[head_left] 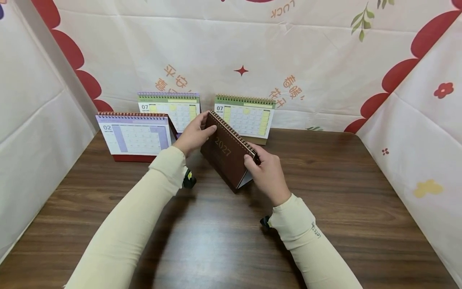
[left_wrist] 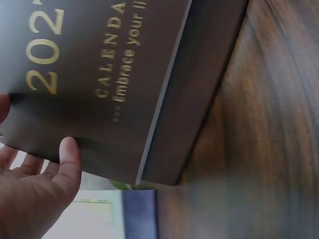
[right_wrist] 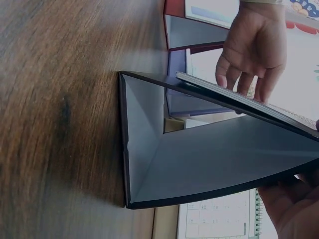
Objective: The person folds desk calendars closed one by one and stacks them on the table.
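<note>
A brown desk calendar (head_left: 225, 154) with gold "2027" on its cover stands tent-like on the wooden table (head_left: 216, 241), turned at an angle. My left hand (head_left: 195, 134) grips its far top corner, with the thumb on the cover and the fingers behind. My right hand (head_left: 265, 170) pinches the near end of the spiral edge. In the left wrist view the thumb (left_wrist: 70, 159) presses the brown cover (left_wrist: 114, 64). The right wrist view looks into the calendar's open triangular end (right_wrist: 199, 159), with the left hand (right_wrist: 254, 45) at the far end.
Three other desk calendars stand at the back of the table: a purple "02" one (head_left: 135, 136) on the left, a green "07" one (head_left: 173, 108) behind it, and another green "07" one (head_left: 247, 118) behind the brown one. Printed cloth walls (head_left: 325, 60) enclose the table.
</note>
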Tool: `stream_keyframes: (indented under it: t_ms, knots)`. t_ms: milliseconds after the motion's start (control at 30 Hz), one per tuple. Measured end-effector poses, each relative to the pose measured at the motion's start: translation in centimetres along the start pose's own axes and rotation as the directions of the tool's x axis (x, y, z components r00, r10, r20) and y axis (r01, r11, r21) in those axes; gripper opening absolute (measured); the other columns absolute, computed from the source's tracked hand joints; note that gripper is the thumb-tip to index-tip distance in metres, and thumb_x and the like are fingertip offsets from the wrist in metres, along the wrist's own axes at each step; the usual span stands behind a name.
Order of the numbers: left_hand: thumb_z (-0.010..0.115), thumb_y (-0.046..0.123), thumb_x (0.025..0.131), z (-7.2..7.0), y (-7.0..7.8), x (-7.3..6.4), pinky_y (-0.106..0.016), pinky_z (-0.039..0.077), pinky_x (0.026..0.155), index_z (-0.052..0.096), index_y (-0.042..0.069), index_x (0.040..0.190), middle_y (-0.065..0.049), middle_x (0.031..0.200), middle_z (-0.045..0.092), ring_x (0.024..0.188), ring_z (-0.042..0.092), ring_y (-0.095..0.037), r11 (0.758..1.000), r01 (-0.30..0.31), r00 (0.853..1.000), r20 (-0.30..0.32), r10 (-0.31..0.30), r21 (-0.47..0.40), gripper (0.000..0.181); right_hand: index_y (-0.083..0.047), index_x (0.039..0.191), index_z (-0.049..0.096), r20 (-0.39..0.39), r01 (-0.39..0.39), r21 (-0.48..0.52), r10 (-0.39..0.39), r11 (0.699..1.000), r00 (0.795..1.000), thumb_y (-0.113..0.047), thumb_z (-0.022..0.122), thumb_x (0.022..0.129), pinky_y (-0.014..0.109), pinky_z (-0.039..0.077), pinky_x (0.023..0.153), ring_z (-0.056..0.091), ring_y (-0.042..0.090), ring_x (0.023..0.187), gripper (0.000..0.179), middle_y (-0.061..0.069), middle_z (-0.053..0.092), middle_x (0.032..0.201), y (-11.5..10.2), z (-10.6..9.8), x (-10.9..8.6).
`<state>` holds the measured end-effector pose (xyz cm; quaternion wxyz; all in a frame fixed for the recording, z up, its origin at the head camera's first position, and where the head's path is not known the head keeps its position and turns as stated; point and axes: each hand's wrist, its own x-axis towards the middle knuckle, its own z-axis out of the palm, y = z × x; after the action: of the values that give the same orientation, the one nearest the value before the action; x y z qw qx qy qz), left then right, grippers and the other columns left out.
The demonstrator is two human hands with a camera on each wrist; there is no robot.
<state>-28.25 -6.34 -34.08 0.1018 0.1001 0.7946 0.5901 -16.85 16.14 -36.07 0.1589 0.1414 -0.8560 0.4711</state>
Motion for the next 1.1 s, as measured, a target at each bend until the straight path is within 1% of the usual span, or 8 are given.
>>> stream_keyframes:
  t_ms: [100,267,400,600,733,900,967,1100]
  knots:
    - [0.055,0.026,0.103,0.1,-0.5,0.2,-0.044,0.04,0.106,0.025,0.02,0.158,-0.005,0.15,0.041,0.136,0.039,-0.023,1.0,0.0,1.0,-0.014,0.0,-0.016,0.063,-0.012,0.133,0.063,0.002,0.001,-0.001,-0.001,1.0,1.0,-0.015,0.059,0.098,0.033,0.057,0.066,0.07,0.015,0.082,0.036,0.009,0.072,0.106,0.0,0.0,0.0]
    - [0.056,0.029,0.103,0.3,-1.0,0.3,-0.045,0.037,0.107,0.033,0.015,0.154,-0.006,0.141,0.049,0.13,0.044,-0.024,0.999,-0.033,0.999,-0.034,0.034,0.02,0.057,-0.012,0.133,0.063,-0.012,0.005,-0.018,-0.005,1.0,1.0,-0.017,0.059,0.098,0.033,0.057,0.067,0.07,0.014,0.082,0.036,0.008,0.073,0.104,-0.1,0.0,0.0]
    - [0.056,0.029,0.103,0.2,-1.2,0.4,-0.045,0.037,0.107,0.035,0.011,0.15,-0.009,0.139,0.048,0.129,0.045,-0.026,0.998,-0.047,0.998,-0.032,0.048,0.036,0.055,-0.011,0.132,0.064,-0.02,0.009,-0.016,-0.01,1.0,1.0,-0.016,0.06,0.097,0.033,0.057,0.067,0.069,0.014,0.082,0.035,0.008,0.073,0.104,-0.1,0.1,-0.1]
    - [0.056,0.03,0.103,0.0,-1.4,0.6,-0.044,0.037,0.107,0.034,0.01,0.15,-0.011,0.138,0.048,0.127,0.047,-0.027,0.997,-0.06,0.998,-0.029,0.061,0.039,0.055,-0.011,0.133,0.063,-0.016,0.011,-0.021,-0.011,1.0,1.0,-0.016,0.059,0.098,0.034,0.057,0.067,0.069,0.015,0.083,0.036,0.009,0.072,0.105,-0.1,0.1,0.0]
    - [0.056,0.032,0.103,0.1,-1.4,0.7,-0.045,0.036,0.108,0.033,0.01,0.151,-0.012,0.138,0.049,0.127,0.046,-0.027,0.995,-0.068,0.997,-0.034,0.07,0.07,0.057,-0.011,0.133,0.063,-0.026,0.011,-0.035,-0.012,0.999,1.0,-0.016,0.059,0.097,0.035,0.057,0.068,0.069,0.015,0.082,0.036,0.009,0.072,0.105,-0.1,0.0,0.1]
    - [0.056,0.033,0.103,0.1,-1.7,0.6,-0.046,0.038,0.105,0.035,0.009,0.148,-0.014,0.132,0.05,0.122,0.049,-0.029,0.994,-0.065,0.997,-0.036,0.069,0.09,0.056,-0.011,0.132,0.064,-0.024,0.008,-0.036,-0.009,0.999,1.0,-0.015,0.059,0.097,0.035,0.056,0.069,0.069,0.015,0.083,0.035,0.008,0.073,0.104,-0.1,0.1,0.0]
    - [0.055,0.034,0.103,0.1,-1.9,0.5,-0.047,0.038,0.105,0.035,0.008,0.147,-0.016,0.132,0.048,0.122,0.048,-0.03,0.994,-0.057,0.998,-0.026,0.06,0.095,0.055,-0.011,0.131,0.064,-0.022,0.005,-0.036,-0.005,0.999,1.0,-0.014,0.059,0.097,0.035,0.056,0.069,0.069,0.015,0.083,0.035,0.008,0.073,0.104,-0.1,0.2,-0.2]
    - [0.054,0.04,0.102,-0.1,-2.0,0.5,-0.048,0.033,0.109,0.031,0.008,0.15,-0.017,0.146,0.04,0.133,0.039,-0.031,0.99,-0.035,0.999,-0.007,0.037,0.137,0.062,-0.009,0.132,0.063,-0.025,-0.005,-0.036,0.004,0.999,1.0,-0.014,0.059,0.097,0.034,0.056,0.069,0.069,0.014,0.084,0.035,0.008,0.072,0.105,-0.2,0.1,-0.3]
